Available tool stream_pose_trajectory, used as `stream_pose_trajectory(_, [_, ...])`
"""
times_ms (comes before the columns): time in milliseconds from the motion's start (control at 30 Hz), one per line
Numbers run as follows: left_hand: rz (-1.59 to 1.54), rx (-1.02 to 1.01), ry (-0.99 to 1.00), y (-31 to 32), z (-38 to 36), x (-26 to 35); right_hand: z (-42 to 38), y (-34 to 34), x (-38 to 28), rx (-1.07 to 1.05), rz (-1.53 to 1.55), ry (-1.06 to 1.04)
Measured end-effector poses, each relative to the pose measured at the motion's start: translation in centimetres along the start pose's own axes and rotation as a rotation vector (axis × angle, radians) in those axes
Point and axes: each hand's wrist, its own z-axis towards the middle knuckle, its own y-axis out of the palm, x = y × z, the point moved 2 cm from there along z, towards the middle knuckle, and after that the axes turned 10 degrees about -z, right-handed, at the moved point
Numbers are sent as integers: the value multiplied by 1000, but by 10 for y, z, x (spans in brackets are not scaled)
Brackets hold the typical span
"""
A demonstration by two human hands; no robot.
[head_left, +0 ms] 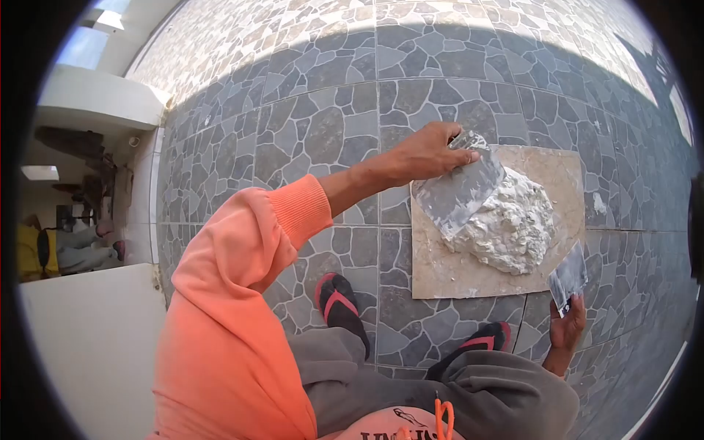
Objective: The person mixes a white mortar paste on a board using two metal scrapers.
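A heap of white, lumpy paste [517, 224] lies on a square beige tile [440, 275] on the floor. My left hand [434, 152] grips a wide, flat metal scraper [458, 192] by its upper end; the smeared blade slants over the heap's left side, its lower edge against the paste. Near the tile's lower right corner, my right hand [568, 323] holds a smaller scraper [569, 273], its whitish blade pointing up beside the heap and overlapping the tile's edge.
Stone-patterned paving [315, 139] surrounds the tile. My feet in sandals [341, 299] stand below and left of it. At the far left are a white ledge [95, 99] and a seated person [66, 249] in yellow and grey clothing.
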Motion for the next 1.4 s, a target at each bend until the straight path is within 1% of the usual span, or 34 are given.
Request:
stream_pose_trajectory(33, [14,4,-33,1,0,-1,-9,22,-10,-91,9,-24])
stream_pose_trajectory(67, [47,6,-110,1,-1,1,-14,31,-16,-100,19,-26])
stream_pose_trajectory(100, [22,4,-119,4,-4,4,-15,35,-19,-120,32,-28])
stream_pose_trajectory(133, [7,11,-128,5,-5,5,-14,34,-20,-114,46,-39])
stream_pose_trajectory(200, [71,-39,-125,1,-2,-1,-10,23,-16,-101,63,-60])
stream_pose_trajectory(267, [106,-27,-143,3,-1,-3,-8,11,-11,-84,61,-69])
stream_pose_trajectory(367, [162,2,-163,6,3,-7,-12,8,-9,64,-112,-66])
stream_pose_trajectory(400, [178,9,-167,8,4,-10,-14,7,-7,190,-242,-74])
stream_pose_trajectory(500, [194,-10,-191,13,10,-12,-12,-7,-1,239,-636,-119])
stream_pose_trajectory(533, [195,-22,-201,16,11,-13,-12,-3,-1,271,-707,-133])
stream_pose_trajectory(667, [211,-42,-218,21,13,-17,1,-20,13,226,-705,-90])
stream_pose_trajectory(733, [206,-50,-216,23,14,-18,2,-15,16,222,-682,-74])
stream_pose_trajectory(833, [217,-39,-200,24,16,-22,-9,0,2,224,-944,-163])
stream_pose_trajectory(933, [106,-40,-212,31,17,-19,-17,18,-16,179,-1328,-636])
stream_pose_trajectory(1033, [106,-48,-229,36,19,-15,-17,25,-33,50,-1654,-908])
stream_pose_trajectory(1133, [197,-93,-184,37,29,-23,-3,29,-48,-48,-1801,-1031])
stream_pose_trajectory(1267, [93,-66,-219,45,33,-22,29,68,-92,-163,-1801,-1158])
stream_pose_trajectory(1367, [47,-40,-226,45,36,-22,52,106,-124,-238,-1734,-1125])
stream_pose_trajectory(1400, [26,-23,-216,43,35,-25,57,119,-132,-243,-1669,-1124])
